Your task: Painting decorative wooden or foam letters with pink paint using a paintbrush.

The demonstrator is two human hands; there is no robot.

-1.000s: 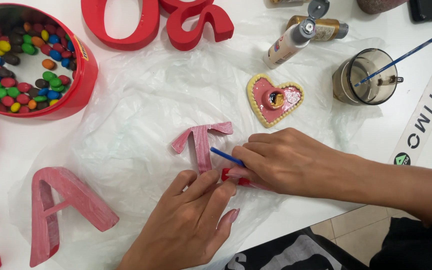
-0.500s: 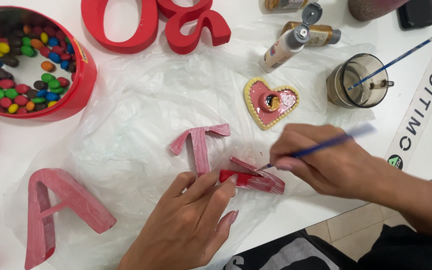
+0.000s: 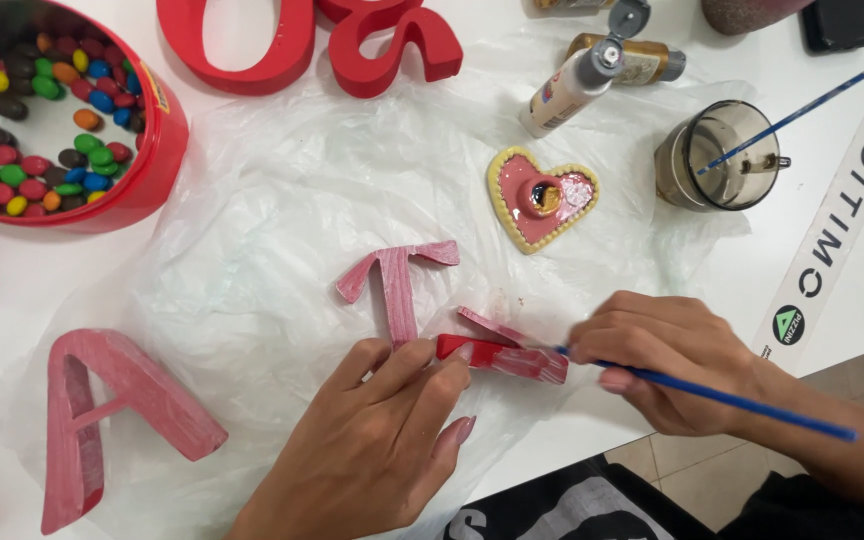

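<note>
Since wet paint looks slippery, your left hand [image 3: 372, 450] pins the light, stiff letter [image 3: 502, 352] at nine o'clock while your right hand [image 3: 667, 372] grips the brush [image 3: 722, 398].

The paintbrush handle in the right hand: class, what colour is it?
Blue. The paintbrush in the right hand shows best in the head view.

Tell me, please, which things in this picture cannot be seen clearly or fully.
- Head view: brush tip hidden behind the right hand; only the blue brush handle shows.
- Small painted letter: shape unclear, partly under the left hand.
- Red candy bowl: cut by the left edge.
- Dark phone-like object: cut by the top edge.
</note>
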